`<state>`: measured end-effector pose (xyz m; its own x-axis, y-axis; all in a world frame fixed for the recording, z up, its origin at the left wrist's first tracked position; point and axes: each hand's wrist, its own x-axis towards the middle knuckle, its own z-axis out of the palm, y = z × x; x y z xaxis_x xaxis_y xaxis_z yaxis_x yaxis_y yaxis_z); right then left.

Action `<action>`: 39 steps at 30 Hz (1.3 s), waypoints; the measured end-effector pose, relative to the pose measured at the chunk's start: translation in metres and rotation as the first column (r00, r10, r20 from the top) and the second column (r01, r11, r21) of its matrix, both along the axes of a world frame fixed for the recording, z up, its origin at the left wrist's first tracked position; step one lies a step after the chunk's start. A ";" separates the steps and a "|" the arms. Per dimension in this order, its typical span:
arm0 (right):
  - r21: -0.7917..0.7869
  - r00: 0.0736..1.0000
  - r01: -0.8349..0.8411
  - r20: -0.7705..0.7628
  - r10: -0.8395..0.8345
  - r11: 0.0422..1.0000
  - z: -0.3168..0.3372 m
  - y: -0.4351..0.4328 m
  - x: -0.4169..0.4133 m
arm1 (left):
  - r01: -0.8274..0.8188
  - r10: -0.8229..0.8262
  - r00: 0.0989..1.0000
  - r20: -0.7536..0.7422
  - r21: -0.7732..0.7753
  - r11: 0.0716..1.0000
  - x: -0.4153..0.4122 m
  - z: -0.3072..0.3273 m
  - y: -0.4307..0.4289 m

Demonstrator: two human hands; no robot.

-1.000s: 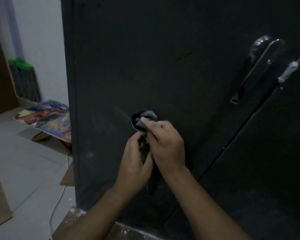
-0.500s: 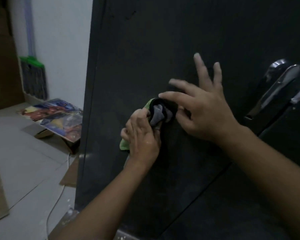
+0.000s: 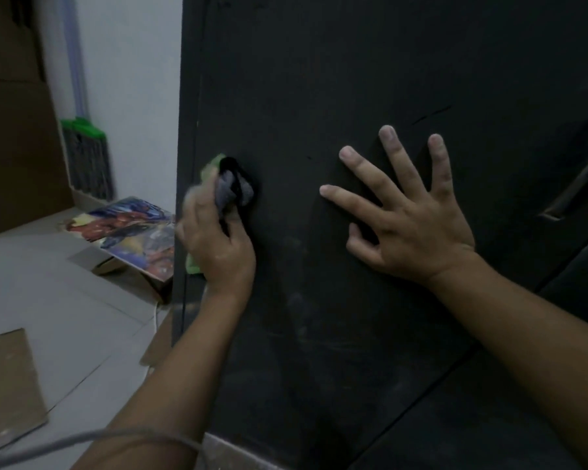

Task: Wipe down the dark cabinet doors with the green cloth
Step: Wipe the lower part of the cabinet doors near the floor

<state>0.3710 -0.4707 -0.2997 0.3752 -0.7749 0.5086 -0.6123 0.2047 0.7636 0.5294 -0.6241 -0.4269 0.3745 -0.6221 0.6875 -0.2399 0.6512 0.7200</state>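
Note:
The dark cabinet door fills most of the view, with faint dusty smears on its lower half. My left hand grips a bunched cloth, grey and dark at the top with green edges showing beside my fingers, and holds it against the door near its left edge. My right hand lies flat on the door with its fingers spread, well to the right of the cloth. A second dark door adjoins at the lower right.
A metal door handle sits at the right edge. On the tiled floor to the left lie a colourful printed board and cardboard pieces. A green-topped broom leans on the white wall. A grey cable crosses the bottom.
My right hand has let go of the cloth and moved right, flattening on the door. My left hand with the cloth has shifted toward the door's left edge.

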 end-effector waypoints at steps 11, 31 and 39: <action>-0.019 0.997 0.044 -0.069 -0.045 0.999 -0.005 -0.003 0.001 | 0.409 -0.225 0.760 0.610 -0.179 0.895 0.010 -0.049 0.034; -0.058 0.995 0.042 -0.093 -0.047 0.997 -0.024 -0.011 0.001 | 0.250 -0.277 0.960 0.027 0.356 0.900 0.057 -0.130 -0.015; -0.053 0.994 0.055 -0.093 -0.060 0.997 -0.025 -0.010 0.002 | 0.186 -0.181 0.983 -0.040 0.165 0.969 0.030 -0.035 -0.014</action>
